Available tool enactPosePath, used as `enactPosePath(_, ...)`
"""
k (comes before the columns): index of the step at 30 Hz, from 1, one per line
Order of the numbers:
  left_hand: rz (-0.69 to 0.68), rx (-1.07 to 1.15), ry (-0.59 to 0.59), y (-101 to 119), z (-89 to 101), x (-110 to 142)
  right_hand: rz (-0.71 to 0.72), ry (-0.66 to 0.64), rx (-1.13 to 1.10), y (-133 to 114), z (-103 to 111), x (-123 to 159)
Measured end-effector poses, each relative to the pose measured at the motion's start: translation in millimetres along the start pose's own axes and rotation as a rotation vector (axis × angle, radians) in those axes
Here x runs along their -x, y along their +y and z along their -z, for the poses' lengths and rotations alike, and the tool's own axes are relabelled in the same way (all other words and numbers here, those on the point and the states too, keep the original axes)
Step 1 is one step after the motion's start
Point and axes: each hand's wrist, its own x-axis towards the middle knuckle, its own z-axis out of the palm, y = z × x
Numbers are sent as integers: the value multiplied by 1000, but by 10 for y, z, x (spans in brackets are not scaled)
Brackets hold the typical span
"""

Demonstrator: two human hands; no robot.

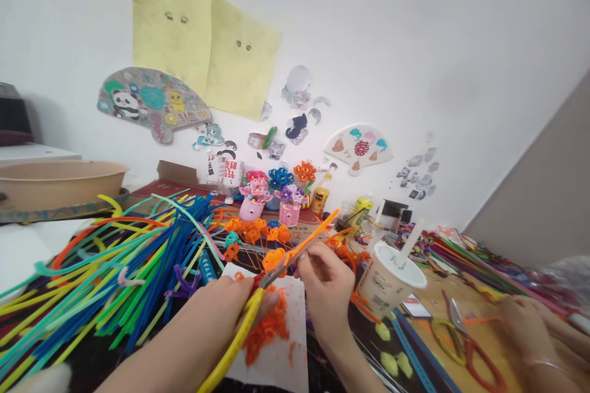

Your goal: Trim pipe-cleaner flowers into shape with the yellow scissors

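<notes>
My left hand [235, 304] is closed around scissors [237, 344] with a yellow handle. Their blades point up and to the right, up against an orange pipe cleaner [322, 226]. Fingers of my right hand [325, 285] pinch that fuzzy strip near the blade tips. An orange looped flower [273, 259] sits just behind the blades; whether it is joined to the strip is hard to tell. Beneath both hands lies a white sheet [295, 350] strewn with orange fuzz clippings [265, 341].
Bundled coloured pipe cleaners [152, 270] spread on the left. Finished flower pots [289, 212] stand at the back. A white cup [389, 282] with a straw is close on my right. Farther right are other scissors [461, 331] and another person's hand [525, 325].
</notes>
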Motion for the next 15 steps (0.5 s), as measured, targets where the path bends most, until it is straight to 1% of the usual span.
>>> enactPosePath(2,-5,-2,10,2,10,28,2,2,4,4,5,-6)
enactPosePath(6,-50,14,76,-56,-1,73,30,-10,10,5,4,-12)
enactPosePath(7,-49,30,80,-75,-11,73,37,-22,9,2,0,-9)
enactPosePath(10,-39,81,37,-113,-43,49,50,-65,5,-9,-18,9)
enactPosePath(15,-65,17,69,-107,-39,21,45,-96,-5,-9,-23,11)
